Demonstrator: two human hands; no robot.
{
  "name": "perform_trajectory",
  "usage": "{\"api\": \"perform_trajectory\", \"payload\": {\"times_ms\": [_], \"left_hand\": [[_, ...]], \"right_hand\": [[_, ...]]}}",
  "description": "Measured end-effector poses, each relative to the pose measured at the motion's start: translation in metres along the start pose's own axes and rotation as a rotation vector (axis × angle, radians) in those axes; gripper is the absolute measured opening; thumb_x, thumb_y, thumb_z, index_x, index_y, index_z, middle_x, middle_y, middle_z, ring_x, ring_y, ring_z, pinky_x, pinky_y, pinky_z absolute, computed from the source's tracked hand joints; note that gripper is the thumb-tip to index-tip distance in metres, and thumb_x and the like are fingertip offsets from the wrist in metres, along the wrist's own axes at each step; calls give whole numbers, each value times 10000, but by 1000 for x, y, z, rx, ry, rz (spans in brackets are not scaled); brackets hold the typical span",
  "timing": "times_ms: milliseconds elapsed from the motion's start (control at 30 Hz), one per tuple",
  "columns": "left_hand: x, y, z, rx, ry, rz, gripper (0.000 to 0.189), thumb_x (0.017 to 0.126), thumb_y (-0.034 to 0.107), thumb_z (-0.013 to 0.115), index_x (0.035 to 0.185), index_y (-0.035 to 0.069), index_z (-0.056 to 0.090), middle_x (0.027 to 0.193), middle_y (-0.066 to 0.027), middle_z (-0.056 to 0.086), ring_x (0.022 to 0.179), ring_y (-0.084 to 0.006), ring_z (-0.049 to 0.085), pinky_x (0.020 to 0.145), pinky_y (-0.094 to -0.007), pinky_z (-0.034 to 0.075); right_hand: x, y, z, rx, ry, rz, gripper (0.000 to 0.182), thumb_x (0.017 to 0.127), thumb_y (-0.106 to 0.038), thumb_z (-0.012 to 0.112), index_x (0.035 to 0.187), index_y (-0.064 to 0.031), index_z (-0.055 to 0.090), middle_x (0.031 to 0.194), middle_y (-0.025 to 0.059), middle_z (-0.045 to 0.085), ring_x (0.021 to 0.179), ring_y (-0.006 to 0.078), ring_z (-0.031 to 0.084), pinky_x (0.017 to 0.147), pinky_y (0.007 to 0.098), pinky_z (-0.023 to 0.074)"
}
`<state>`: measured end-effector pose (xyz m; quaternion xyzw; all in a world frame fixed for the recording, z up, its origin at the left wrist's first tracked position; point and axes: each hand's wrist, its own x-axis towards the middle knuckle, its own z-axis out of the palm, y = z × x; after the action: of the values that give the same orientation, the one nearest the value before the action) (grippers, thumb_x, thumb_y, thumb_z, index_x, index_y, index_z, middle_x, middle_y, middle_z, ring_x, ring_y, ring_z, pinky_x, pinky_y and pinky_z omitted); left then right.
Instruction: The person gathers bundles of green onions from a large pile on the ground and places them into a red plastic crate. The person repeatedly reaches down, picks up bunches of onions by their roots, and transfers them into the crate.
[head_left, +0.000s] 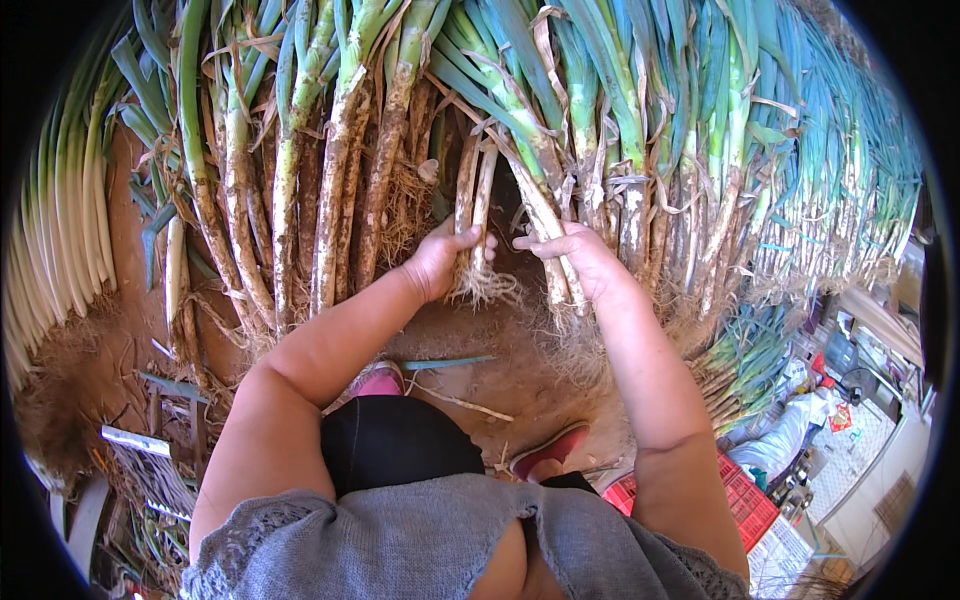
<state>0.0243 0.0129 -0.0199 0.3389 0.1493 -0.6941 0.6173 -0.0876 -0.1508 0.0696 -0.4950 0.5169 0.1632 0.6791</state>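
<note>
My left hand (442, 259) grips two thin green onion stalks (474, 187) just above their pale roots, its thumb across them. My right hand (589, 259) is closed around thicker, soil-marked green onion stalks (534, 199) near the root end, with the forefinger and thumb pointing left. Roots hang below both hands, a short gap apart. Behind them stands a dense row of unpeeled green onions (337, 187), brown with dirt low down and green at the top. Some dry leaf strips cross between the stalks, and the fingertips of my right hand are partly hidden.
Cleaner white-shanked green onions (71, 240) lie in a row at far left. A slatted metal-edged item (146, 457) stands lower left. Red plastic crates (739, 502) and a white sack (780, 431) are at right. A loose leaf (446, 363) lies on the dirt floor (457, 334).
</note>
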Motion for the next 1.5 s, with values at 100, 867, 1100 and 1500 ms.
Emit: {"api": "perform_trajectory", "payload": {"times_ms": [100,867,1100,1500], "left_hand": [[-22,-18,21,107,65,-29,258,901,186,541,1100,65,430,886,-78,598,819,-190,586,736,-327,494],[-14,58,-27,3125,161,649,558,883,405,480,1281,16,428,1369,-100,377,1311,-236,287,1089,-408,210],[-47,78,-35,2974,3,306,463,846,325,525,1185,11,500,1298,-106,450,1305,-238,303,1089,-393,224],[-35,24,12,1807,397,149,606,831,174,528,1344,-34,282,1383,-275,283,1284,-385,326,1035,-386,338]], "right_hand": [[5,4,15,-46,108,58,381,754,2,614,1127,11,537,1007,128,658,886,192,603,857,334,466],[17,6,5,-327,56,133,323,628,-87,743,901,19,606,865,121,628,826,194,594,842,315,482],[12,12,-22,-309,-76,25,367,576,-119,767,893,11,635,873,108,649,794,186,602,774,286,475],[37,36,-16,-229,-82,-6,596,606,-74,740,1150,43,528,1011,147,628,946,215,583,910,296,438]]}}
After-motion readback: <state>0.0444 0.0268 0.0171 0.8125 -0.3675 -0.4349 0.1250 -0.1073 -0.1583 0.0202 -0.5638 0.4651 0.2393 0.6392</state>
